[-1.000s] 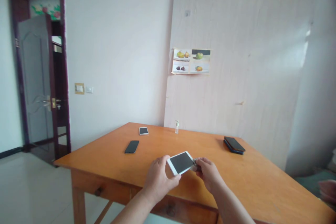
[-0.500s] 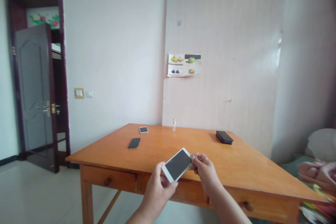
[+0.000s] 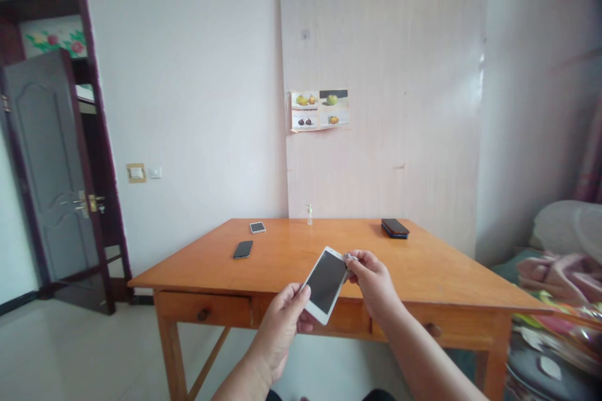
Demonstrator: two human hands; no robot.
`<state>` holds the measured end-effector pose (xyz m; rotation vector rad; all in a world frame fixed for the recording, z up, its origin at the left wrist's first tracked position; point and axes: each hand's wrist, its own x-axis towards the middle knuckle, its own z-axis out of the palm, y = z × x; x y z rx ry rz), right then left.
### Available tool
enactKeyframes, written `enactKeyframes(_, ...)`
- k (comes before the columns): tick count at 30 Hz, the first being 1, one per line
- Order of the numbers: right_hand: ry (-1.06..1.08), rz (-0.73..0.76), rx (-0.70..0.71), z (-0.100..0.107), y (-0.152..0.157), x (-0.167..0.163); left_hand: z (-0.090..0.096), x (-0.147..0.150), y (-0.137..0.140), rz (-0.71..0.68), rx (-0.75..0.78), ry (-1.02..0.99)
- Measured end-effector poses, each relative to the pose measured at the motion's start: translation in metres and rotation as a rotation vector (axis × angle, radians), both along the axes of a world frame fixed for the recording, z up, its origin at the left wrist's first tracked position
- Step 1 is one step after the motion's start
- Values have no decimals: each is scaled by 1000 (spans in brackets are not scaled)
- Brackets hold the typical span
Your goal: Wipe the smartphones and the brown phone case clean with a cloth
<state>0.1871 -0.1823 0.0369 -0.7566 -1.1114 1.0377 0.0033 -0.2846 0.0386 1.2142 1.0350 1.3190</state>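
A white smartphone (image 3: 326, 285) with a dark screen is tilted in the air over the table's front edge. My left hand (image 3: 283, 321) grips it at the lower left, thumb on the front and fingers behind. My right hand (image 3: 375, 281) is closed in a pinch at the phone's upper right edge. Between its fingertips shows a small silvery piece (image 3: 350, 257), too small to name. It sits right against the phone's side; whether it touches cannot be made out.
On the wooden table (image 3: 291, 263) lie a dark phone (image 3: 243, 250), a white-edged phone (image 3: 258, 227) and a stack of dark devices (image 3: 395, 229). A small pump bottle (image 3: 309, 214) stands at the back. Bedding and a bag (image 3: 550, 279) are at the right. A door (image 3: 44, 182) stands ajar left.
The phone has turned more upright and shifted slightly right, with my left thumb now over its edge. My right hand stays at its upper right side. The camera view has shifted.
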Motion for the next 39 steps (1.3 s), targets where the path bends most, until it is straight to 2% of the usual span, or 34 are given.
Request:
enactKeyframes(4, -1, 94, 27, 9, -10, -6, 1, -9, 0, -42, -35, -161)
enactKeyframes(8, -41, 131, 38, 15, -13, -17, 0, -15, -1, -2, -9, -143)
enactKeyframes(13, -37, 94, 26, 14, -6, -25, -3, -21, -4, 114, 163, 176)
enactKeyframes(18, -10, 15, 20, 7, -6, -33, -12, -18, -4, 368, 260, 726)
enactKeyframes(21, -14, 12, 28, 4, -10, -40, -20, -14, -1, 465, 312, 962)
enactKeyframes(25, -38, 22, 55, 3, -14, -46, -28, -11, 4, 600, 356, 1053)
enactKeyframes(28, -91, 51, 96, 2, -13, -46, -24, -12, 2, 684, 388, 1080)
enactKeyframes(30, -172, 4, 134, 0, -11, -44, -19, -12, -1, 729, 410, 1112)
enactKeyframes(33, -313, -141, 210, -3, -11, -41, -11, -12, -8, 764, 420, 1169)
enactKeyframes(36, -414, -207, 298, -7, -24, -44, -7, -12, -11, 772, 428, 1208)
enactKeyframes(39, -533, -115, 408, -10, -49, -52, -5, -13, -11, 780, 450, 1208)
